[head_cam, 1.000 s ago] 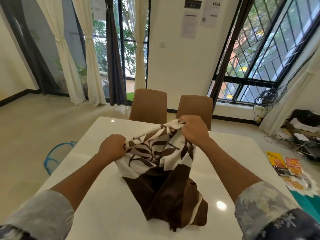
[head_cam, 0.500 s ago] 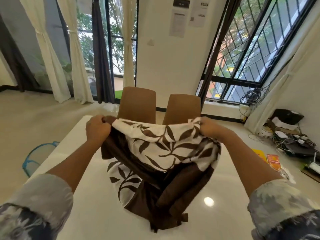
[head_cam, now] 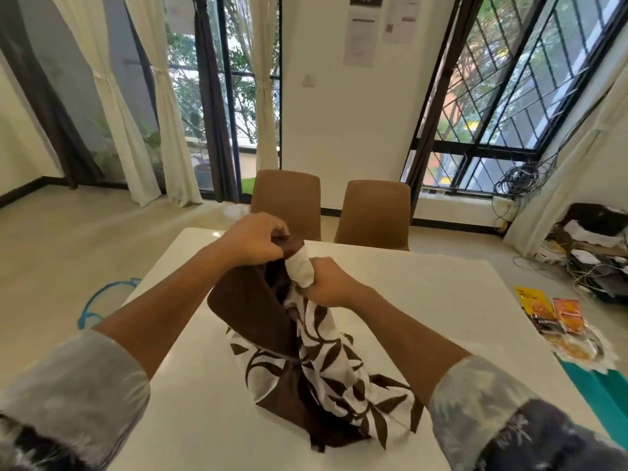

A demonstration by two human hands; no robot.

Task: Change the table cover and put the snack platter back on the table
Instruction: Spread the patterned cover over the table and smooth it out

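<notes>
Over the glossy white desk [head_cam: 424, 294], the brown-and-white leaf-print cloth table cover [head_cam: 316, 362] is bunched again instead of stretched wide like a moment ago, heaped mid-desk with its top lifted. The left hand [head_cam: 253, 241] pinches the brown edge, and the right hand [head_cam: 331, 283] grips a white fold just beside it. The snack platter [head_cam: 574, 345] with orange packets sits off to the right on something teal.

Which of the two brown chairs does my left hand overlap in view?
The brown chair nearer the glass door; your left hand covers its lower edge, the other chair shows clear.
</notes>
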